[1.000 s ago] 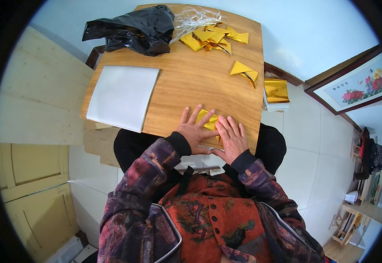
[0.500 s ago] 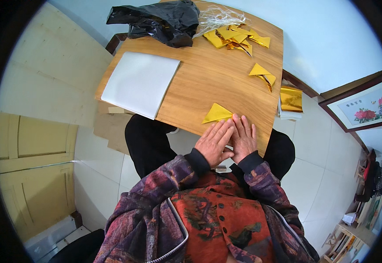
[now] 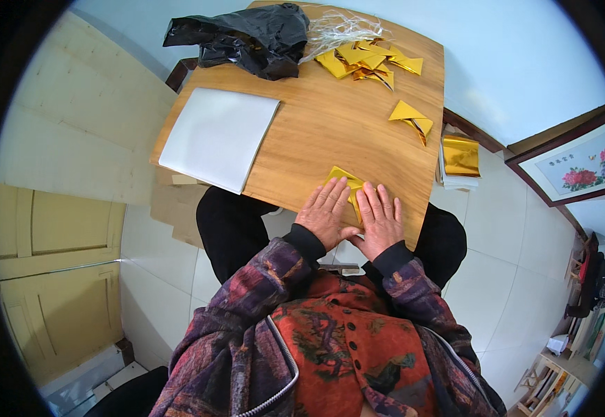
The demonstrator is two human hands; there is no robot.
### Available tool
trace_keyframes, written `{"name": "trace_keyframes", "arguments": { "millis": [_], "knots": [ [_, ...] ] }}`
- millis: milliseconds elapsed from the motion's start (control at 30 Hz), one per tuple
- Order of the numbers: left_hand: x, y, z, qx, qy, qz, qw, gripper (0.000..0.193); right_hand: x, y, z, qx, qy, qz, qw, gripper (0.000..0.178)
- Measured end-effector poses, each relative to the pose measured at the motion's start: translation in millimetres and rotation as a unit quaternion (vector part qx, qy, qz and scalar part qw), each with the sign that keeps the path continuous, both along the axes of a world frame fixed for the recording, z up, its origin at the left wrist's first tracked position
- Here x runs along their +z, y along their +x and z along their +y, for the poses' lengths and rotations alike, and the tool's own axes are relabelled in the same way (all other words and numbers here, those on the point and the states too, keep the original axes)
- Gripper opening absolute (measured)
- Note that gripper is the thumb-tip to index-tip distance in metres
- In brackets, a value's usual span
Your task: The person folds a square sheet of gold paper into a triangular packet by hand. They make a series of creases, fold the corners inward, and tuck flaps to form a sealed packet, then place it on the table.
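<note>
A piece of folded gold paper (image 3: 343, 174) lies at the near edge of the wooden table (image 3: 323, 132), partly hidden under my hands. My left hand (image 3: 325, 214) rests flat over its left side, fingers stretched out. On its right side lies my right hand (image 3: 380, 217), also flat with the fingers extended. The two thumbs come close together below the paper. Neither hand grips anything. Farther right on the table sits another folded gold piece (image 3: 411, 119), made of pointed triangles.
At the far side are a heap of folded gold pieces (image 3: 365, 58), clear plastic strands (image 3: 344, 29) and a crumpled black plastic bag (image 3: 250, 42). A white paper stack (image 3: 219, 135) lies at the left. Beyond the right edge, gold sheets (image 3: 461, 156) rest on white ones.
My hands have moved apart from their overlapped position, the left one shifting left. More of the gold paper's folds now show between them. The view has shifted slightly.
</note>
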State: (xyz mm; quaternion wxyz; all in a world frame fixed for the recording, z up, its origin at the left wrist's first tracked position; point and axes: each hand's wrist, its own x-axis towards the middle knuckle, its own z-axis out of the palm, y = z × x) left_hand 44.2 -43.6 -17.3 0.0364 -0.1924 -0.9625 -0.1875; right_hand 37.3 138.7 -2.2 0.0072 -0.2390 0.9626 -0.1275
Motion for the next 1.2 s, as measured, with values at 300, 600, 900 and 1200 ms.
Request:
{"name": "trace_keyframes", "arguments": {
  "millis": [300,600,900,1200],
  "knots": [
    [4.2,-3.1,-23.6,0.012,0.002,-0.012,1.000,0.087,3.0,-0.1,0.5,0.005,-0.007,-0.019,1.000,0.103],
    [12.9,-3.1,-35.1,0.065,-0.106,-0.037,0.992,0.080,2.7,0.0,0.9,0.007,-0.004,-0.007,1.000,0.104],
    [15.8,-9.5,4.2,0.017,-0.054,0.035,0.998,0.082,-1.9,0.6,-1.3,0.001,-0.018,0.000,1.000,0.103],
    [7.0,-12.1,-18.4,0.031,-0.073,-0.024,0.997,0.078,1.3,0.6,0.2,0.005,0.000,-0.015,1.000,0.104]
  ]
}}
